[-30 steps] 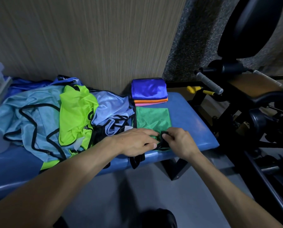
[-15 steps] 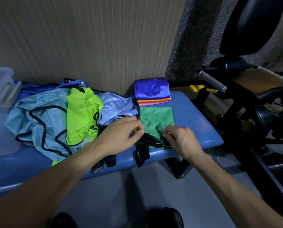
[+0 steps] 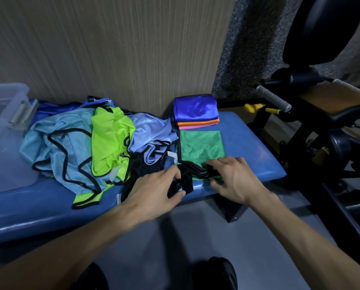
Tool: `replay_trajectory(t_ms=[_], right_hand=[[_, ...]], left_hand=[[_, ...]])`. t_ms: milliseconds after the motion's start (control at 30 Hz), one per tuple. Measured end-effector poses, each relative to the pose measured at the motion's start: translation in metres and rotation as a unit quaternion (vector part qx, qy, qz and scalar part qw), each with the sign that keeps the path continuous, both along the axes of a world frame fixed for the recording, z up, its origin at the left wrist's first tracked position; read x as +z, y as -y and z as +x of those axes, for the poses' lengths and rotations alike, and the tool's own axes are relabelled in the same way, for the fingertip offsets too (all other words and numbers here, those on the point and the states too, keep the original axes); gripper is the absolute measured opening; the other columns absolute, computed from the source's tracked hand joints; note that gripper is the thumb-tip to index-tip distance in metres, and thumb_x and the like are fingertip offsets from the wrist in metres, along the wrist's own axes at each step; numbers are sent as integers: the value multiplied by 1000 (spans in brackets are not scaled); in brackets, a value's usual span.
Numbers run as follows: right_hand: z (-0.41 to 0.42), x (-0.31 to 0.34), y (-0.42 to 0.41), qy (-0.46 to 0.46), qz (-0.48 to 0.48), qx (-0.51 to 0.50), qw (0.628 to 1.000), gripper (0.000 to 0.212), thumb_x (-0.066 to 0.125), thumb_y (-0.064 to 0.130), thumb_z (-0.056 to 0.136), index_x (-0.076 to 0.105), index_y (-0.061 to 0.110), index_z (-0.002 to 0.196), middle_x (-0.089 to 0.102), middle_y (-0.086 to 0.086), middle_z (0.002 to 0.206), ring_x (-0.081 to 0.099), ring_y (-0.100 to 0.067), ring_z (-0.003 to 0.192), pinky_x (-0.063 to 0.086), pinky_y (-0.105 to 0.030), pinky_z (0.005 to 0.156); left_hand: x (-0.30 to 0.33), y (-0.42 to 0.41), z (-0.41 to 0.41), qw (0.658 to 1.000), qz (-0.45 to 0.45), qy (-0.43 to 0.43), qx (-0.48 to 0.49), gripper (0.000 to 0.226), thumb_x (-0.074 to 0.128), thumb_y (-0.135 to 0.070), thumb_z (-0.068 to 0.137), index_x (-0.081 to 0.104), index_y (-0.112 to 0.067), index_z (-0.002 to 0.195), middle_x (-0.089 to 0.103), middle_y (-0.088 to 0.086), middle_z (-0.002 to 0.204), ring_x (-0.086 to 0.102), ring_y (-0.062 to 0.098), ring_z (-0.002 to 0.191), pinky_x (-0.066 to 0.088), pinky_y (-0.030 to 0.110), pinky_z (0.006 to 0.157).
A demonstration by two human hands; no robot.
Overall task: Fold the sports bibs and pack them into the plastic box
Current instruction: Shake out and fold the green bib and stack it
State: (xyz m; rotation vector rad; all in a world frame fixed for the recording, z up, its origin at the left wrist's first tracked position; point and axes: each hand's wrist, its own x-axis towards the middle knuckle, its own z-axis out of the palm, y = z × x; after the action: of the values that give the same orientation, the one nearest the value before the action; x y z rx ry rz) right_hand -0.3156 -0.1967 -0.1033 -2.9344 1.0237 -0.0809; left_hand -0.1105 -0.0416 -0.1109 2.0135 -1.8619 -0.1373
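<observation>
Shiny mesh cloth green bib, translucent plastic box, smooth padded blue bench.

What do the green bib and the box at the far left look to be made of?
Green bib: thin synthetic mesh, likely polyester, slight sheen, black binding on its edges. Plastic box: translucent, frosted plastic; its wall looks cloudy and pale.

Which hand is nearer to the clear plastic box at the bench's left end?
Left. The left hand grips black trim left of the green bib, on the plastic box side; the right hand rests on the bib's near edge, farther away.
</observation>
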Motion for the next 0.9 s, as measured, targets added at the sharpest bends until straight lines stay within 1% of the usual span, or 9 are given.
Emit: replay_trajectory(t_ms=[133,300,400,500,600,700,767,833,900], right_hand=[[4,-3,-5,-7,-48,3,999,57,47,54,83,59,25,130,68,3,107,58,-22,112,36,-43,97],[14,-9,-13,-11,-104,10,994,57,39,61,80,62,24,116,65,1,95,59,-24,104,32,-47,97],[17,-8,-16,-14,-108,13,994,62,35,61,80,60,28,126,65,-1,98,60,-26,109,31,-52,98],[18,-11,-18,-16,-119,21,993,68,36,57,79,56,31,138,67,-5,100,62,-29,113,38,-61,98],[19,-11,-17,-29,-127,29,991,71,38,53,77,54,31,142,66,-5,100,62,-31,114,38,-64,99],[19,-11,-18,-30,-138,37,989,70,38,50,77,54,30,143,64,-5,99,62,-32,113,36,-65,102],[21,-13,-18,-20,-146,47,988,68,39,48,78,54,28,142,64,-6,97,63,-33,112,36,-67,103],[22,-15,-19,-5,-149,57,987,66,41,46,80,54,27,142,64,-7,96,63,-34,112,35,-68,105],[23,-19,-19,1,-156,63,986,65,43,46,81,55,28,142,64,-7,95,63,-35,112,32,-69,108]], left_hand=[[-11,3,-4,997,-68,-13,-19,15,56,-40,97,52,-35,110,63,-15,100,63,14,86,55,39,72],[-25,18,-7,994,-98,-29,-25,17,69,-28,92,66,-24,108,59,-10,96,59,16,91,55,36,78],[-30,25,-11,993,-103,-39,-32,20,74,-23,89,71,-18,108,63,-5,96,60,19,94,52,32,84],[-34,27,-12,992,-105,-50,-53,20,74,-24,86,72,-17,105,60,-6,91,58,18,89,54,36,82],[-37,28,-14,993,-91,-14,-76,37,78,-43,80,69,-19,106,58,-6,97,58,18,90,54,32,82],[-41,30,-14,992,-96,32,-79,40,84,-39,77,66,-17,104,57,-2,99,58,22,89,56,37,77],[-44,30,-13,989,-118,41,-82,32,79,-34,84,66,-14,105,57,2,99,59,25,89,57,40,77],[-47,29,-10,984,-144,47,-97,21,62,-32,95,66,-13,104,56,3,99,58,26,87,57,42,78],[-45,26,-5,978,-167,68,-105,23,51,-31,100,66,-14,100,56,2,97,55,25,84,56,43,74]])
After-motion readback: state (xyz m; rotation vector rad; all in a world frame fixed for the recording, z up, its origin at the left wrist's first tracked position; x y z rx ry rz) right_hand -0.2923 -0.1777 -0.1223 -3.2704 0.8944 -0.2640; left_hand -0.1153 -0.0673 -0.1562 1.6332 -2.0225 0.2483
